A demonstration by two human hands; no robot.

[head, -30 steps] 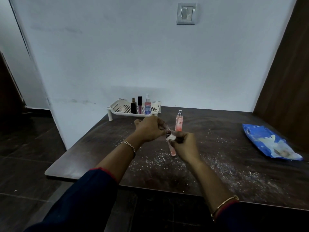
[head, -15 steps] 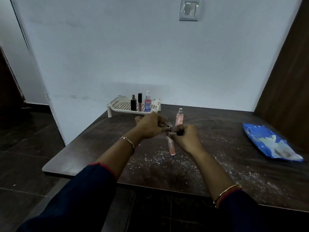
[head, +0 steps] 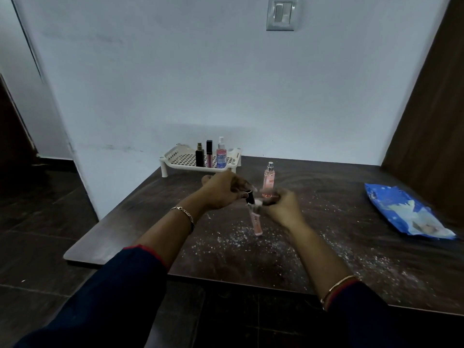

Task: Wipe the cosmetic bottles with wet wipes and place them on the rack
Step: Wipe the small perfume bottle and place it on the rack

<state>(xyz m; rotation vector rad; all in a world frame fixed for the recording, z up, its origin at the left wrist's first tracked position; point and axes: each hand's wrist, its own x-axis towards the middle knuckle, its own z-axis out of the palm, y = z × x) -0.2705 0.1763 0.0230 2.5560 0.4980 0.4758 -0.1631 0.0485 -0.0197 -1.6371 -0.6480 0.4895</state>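
Left arm comes in from the lower left, sleeve pushed up, bracelet on the wrist. The left hand (head: 221,190) sits above the counter (head: 125,232), fingers pinched on the black cap end of a slim pink tube (head: 256,221), which hangs tilted, bottom toward the camera. Right next to it the right hand (head: 282,208) has its fingers closed on a small white wipe (head: 258,203), pressed against the tube just under the cap; that hand's a bit blurry.

Behind the hands, the white rack (head: 175,156) sits at the counter's back left corner with three bottles standing on it. A pink spray bottle (head: 268,180) stands upright just behind the right hand. Blue wipes pack (head: 391,209) is well apart on the right. Loads of open counter between, dusted with white specks.
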